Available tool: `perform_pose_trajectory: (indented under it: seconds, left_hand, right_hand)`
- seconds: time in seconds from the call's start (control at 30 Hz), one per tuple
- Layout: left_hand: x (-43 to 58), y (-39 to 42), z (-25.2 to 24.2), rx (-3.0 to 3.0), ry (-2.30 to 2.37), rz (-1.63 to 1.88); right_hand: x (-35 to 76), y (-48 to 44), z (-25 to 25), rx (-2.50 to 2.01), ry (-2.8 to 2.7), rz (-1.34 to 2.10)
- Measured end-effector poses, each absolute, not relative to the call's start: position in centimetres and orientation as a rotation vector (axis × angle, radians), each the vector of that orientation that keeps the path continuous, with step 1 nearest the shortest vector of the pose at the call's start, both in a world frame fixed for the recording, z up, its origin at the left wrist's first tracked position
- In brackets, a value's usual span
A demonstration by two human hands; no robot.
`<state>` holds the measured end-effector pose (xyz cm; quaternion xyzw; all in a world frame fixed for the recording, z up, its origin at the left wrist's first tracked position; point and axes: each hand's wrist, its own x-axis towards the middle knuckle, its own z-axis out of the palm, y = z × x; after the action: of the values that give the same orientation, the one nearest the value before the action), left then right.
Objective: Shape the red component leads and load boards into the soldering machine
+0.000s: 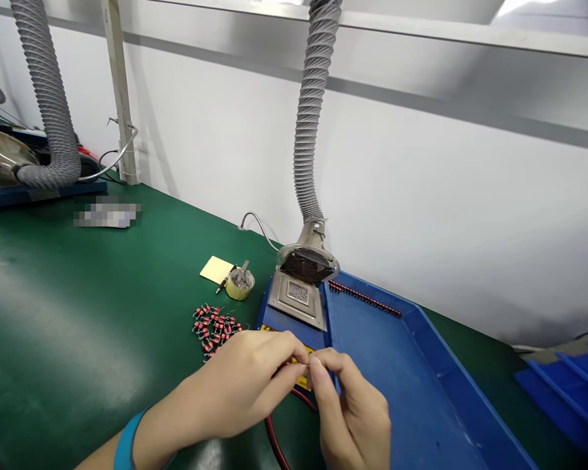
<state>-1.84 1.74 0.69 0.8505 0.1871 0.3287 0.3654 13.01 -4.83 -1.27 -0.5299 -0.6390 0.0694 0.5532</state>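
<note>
My left hand (255, 375) and my right hand (347, 405) meet fingertip to fingertip in front of a blue bench unit (298, 324) with a square metal top. Both are closed in a pinch. Whatever lies between the fingertips is too small and too covered to make out. Just beyond my left hand is a loose pile of small red-and-black components (213, 326) with wire ends, partly hidden by that hand. To the right, a blue tray (396, 378) holds a row of similar components (365, 298) along its far side.
A fume hood (308, 261) on a grey flexible duct (313, 117) hangs low over the unit. Left of it are a small round tub (240, 284), a pen (224, 281) and a yellow notepad (216, 269). A red cable (275, 440) runs below my hands.
</note>
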Motion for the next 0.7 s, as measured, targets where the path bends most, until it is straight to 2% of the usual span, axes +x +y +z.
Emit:
perform_pose_trajectory:
  seconds: [0.07,0.13,0.37,0.43,0.5,0.6,0.7]
  left_hand:
    - [-1.76,1.65,0.45,2.299,0.426,0.918]
    - [-1.75,1.58,0.44,2.329,0.404,0.983]
    - [-1.77,1.66,0.52,2.37,0.412,1.082]
    - [-1.53,1.79,0.16,2.474,0.391,1.105]
    - [-1.28,1.86,-0.13,2.562,0.372,1.105]
    - [-1.25,1.76,-0.07,2.498,0.374,1.114]
    - [-1.72,1.53,0.55,2.279,0.431,1.051]
  right_hand:
    - [12.95,-4.68,-1.3,-1.174,-1.342,0.458]
    - [13.06,-4.66,-1.37,-1.022,-1.215,0.579]
    - [13.35,-5.3,-1.27,-1.114,-1.539,0.027]
    - [13.06,-5.18,-1.23,-1.174,-1.523,0.085]
    - [12.78,-4.9,-1.29,-1.208,-1.392,0.364]
    - [12.79,-4.56,-1.45,-1.032,-1.194,0.722]
    - [13.22,-4.67,-1.47,-0.934,-1.241,0.523]
